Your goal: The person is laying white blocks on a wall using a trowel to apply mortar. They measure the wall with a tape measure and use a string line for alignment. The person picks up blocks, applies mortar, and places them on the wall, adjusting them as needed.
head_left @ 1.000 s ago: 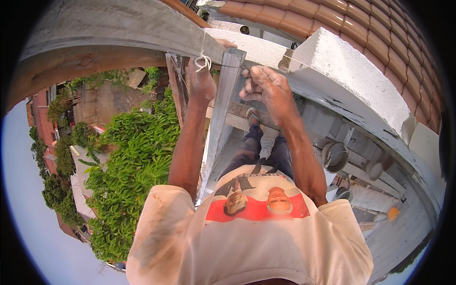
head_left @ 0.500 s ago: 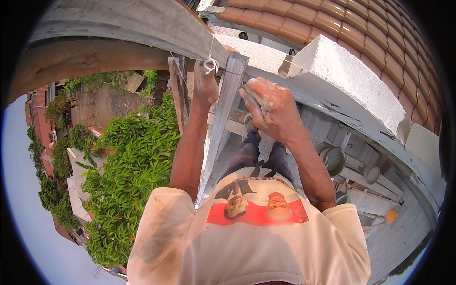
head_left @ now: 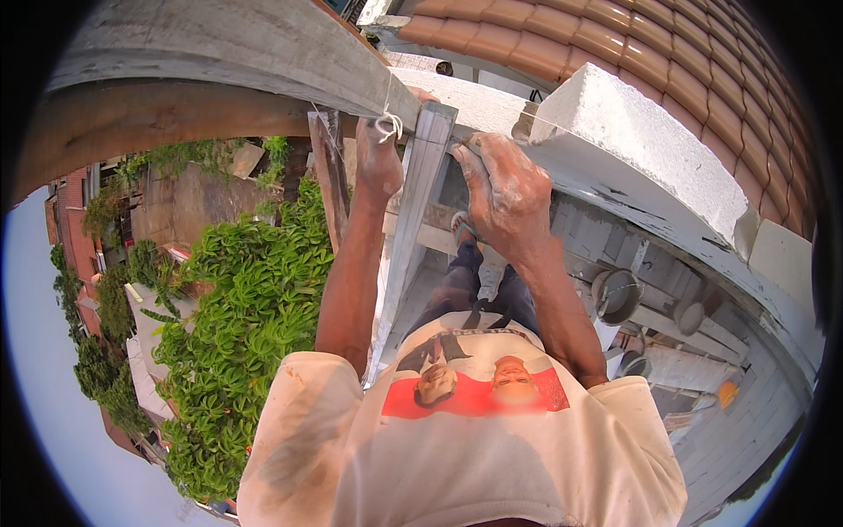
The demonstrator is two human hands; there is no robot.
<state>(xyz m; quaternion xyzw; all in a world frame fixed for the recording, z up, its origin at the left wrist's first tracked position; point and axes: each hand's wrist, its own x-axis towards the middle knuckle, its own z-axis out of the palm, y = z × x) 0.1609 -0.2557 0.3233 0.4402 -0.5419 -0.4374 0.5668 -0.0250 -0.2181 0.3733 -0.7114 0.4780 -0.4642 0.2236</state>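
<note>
A long grey metal bar stands on end against the end of a grey concrete beam. My left hand is wrapped round the beam's end and the bar, its fingertips showing past the bar's top; much of the grip is hidden. A white string hangs in a knotted loop in front of that hand. Just right of the bar, my dusty right hand is closed, with thumb and fingers pressed together. Whatever they pinch is too small to make out.
White blocks line a ledge on the right, below a brown tiled roof. A wooden post stands left of my left arm. Green foliage lies far below on the left. Buckets and boards are down on the right.
My right hand has shifted slightly down and turned a little, its fingers still closed. My left hand and the metal bar have stayed almost in place.
</note>
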